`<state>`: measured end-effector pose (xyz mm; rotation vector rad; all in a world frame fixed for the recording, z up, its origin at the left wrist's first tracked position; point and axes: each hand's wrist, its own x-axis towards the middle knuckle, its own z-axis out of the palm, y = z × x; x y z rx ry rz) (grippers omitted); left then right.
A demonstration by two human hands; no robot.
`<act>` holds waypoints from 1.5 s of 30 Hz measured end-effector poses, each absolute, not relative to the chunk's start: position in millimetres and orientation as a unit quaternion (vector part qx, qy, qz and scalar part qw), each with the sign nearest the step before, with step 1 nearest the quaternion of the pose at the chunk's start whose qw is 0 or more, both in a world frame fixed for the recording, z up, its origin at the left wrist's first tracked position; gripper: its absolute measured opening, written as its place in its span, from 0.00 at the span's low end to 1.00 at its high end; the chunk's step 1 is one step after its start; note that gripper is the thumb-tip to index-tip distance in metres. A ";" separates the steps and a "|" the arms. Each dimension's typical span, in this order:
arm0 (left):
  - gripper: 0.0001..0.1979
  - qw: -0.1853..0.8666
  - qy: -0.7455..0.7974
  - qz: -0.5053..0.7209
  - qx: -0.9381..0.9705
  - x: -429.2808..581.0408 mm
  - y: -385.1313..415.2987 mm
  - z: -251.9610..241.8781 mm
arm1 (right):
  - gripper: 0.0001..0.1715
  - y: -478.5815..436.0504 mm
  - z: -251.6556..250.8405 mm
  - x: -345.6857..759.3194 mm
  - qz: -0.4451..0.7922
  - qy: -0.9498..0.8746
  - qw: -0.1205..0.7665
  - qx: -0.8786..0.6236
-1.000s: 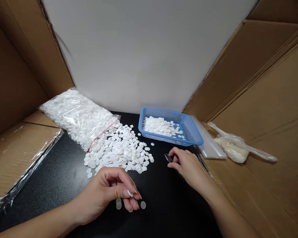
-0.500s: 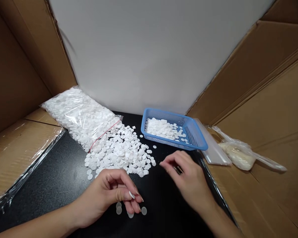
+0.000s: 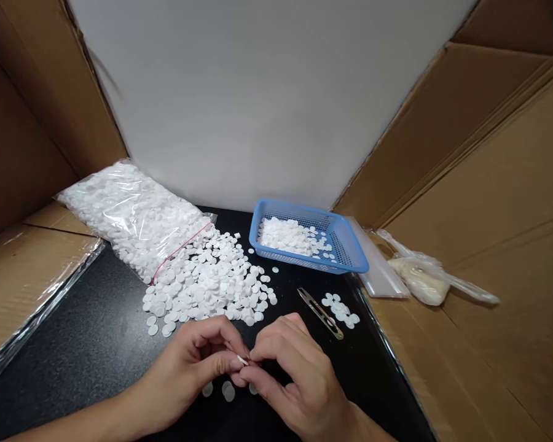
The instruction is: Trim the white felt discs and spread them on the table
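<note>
Low at the front, my left hand pinches a small white disc edge-on between thumb and fingers. From the other side my right hand has thumb and forefinger closed at the same disc, partly covering it. Beneath the two hands, several translucent discs lie on the black table. A big heap of white discs spreads just beyond my left hand. Metal thread snips rest to the upper right of my right hand, beside a small group of pale discs.
At the back left, a clear bag with a red seal line is full of white discs. A blue mesh basket at the back holds more. Right of it lie flat plastic bags and a knotted bag. Cardboard walls the sides.
My right hand has come left and down from beside the heap to meet the disc in my left hand. The snips and the pale discs by them are uncovered. The view has shifted slightly.
</note>
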<state>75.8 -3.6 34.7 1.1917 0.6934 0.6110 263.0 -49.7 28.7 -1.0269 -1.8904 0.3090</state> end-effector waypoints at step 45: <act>0.04 0.206 0.352 0.102 0.907 36.8 31.0 8.3 | 0.11 -27.0 -5.5 251.7 0.161 -0.825 0.255 -0.478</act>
